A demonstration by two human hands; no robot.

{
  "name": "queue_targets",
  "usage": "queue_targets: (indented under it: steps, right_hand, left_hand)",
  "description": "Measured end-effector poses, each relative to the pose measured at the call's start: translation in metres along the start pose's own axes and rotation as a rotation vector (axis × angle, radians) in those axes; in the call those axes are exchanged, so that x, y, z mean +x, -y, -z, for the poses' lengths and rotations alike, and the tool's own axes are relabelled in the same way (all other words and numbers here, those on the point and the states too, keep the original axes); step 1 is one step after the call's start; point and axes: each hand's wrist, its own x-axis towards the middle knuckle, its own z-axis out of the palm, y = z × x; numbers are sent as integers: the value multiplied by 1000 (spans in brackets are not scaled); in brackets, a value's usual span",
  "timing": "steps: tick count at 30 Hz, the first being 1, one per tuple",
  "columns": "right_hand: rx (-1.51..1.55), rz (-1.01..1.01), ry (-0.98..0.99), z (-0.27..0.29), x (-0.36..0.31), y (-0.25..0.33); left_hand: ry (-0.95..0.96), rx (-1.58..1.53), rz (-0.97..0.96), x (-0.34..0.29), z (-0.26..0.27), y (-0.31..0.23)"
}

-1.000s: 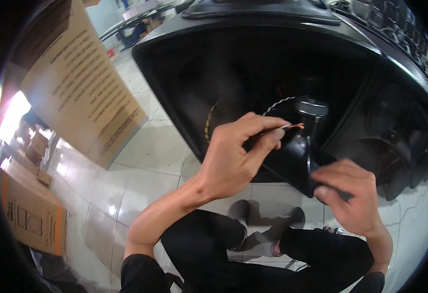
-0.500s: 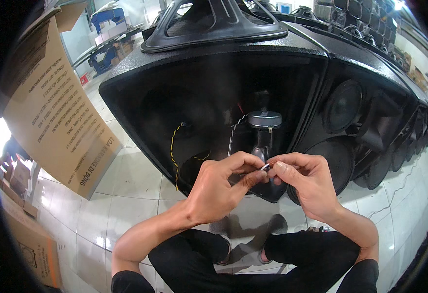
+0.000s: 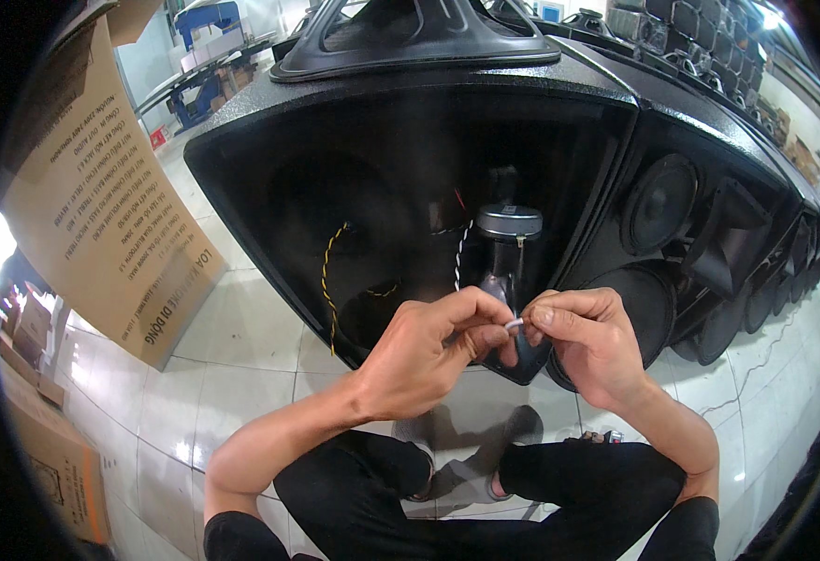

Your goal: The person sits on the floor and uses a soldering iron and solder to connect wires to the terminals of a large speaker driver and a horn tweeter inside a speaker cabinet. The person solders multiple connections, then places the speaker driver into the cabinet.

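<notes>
Left hand (image 3: pixel 428 351), right hand (image 3: pixel 589 341) pinched white wire end (image 3: pixel 513 324) before open speaker cabinet (image 3: pixel 410 196). Risk: thin wire slipping from fingertips, fraying.

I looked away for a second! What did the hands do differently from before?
The right hand came up from the lower right to meet the left hand, and both now pinch the small white wire end between their fingertips. The big open black speaker cabinet and the twisted yellow-black wire stayed put.
</notes>
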Motion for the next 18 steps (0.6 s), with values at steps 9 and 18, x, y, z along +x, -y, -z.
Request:
queue_targets:
  steps: [9, 18]
  right_hand:
    - [-1321, 583, 142, 10, -2, 13]
    - [-813, 304, -301, 90, -18, -41]
  left_hand:
    - [178, 757, -262, -3, 20, 17]
    - [-104, -142, -225, -14, -15, 20]
